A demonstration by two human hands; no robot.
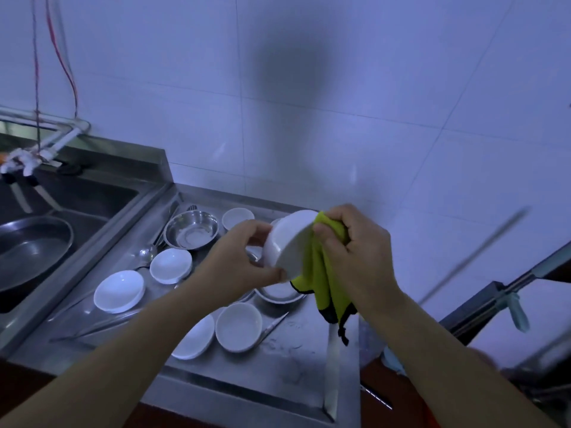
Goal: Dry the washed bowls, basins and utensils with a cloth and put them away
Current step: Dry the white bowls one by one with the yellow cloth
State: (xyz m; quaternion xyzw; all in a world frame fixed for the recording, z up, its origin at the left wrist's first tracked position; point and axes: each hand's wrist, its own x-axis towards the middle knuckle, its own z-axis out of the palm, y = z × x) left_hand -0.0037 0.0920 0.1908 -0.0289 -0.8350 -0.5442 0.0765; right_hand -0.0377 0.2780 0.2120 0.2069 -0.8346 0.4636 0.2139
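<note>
Left hand point(244, 257) grips a tilted white bowl point(289, 242). Right hand point(355, 251) clamps a yellow cloth point(318, 273) against its rim. Best to turn the bowl slowly.

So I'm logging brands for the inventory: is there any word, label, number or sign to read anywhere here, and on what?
None can be read.
White bowl in the left hand: plain, no mark.
Yellow cloth in the right hand: no readable label.
Steel basin, small white bowls and wall tiles: no print visible.
</note>
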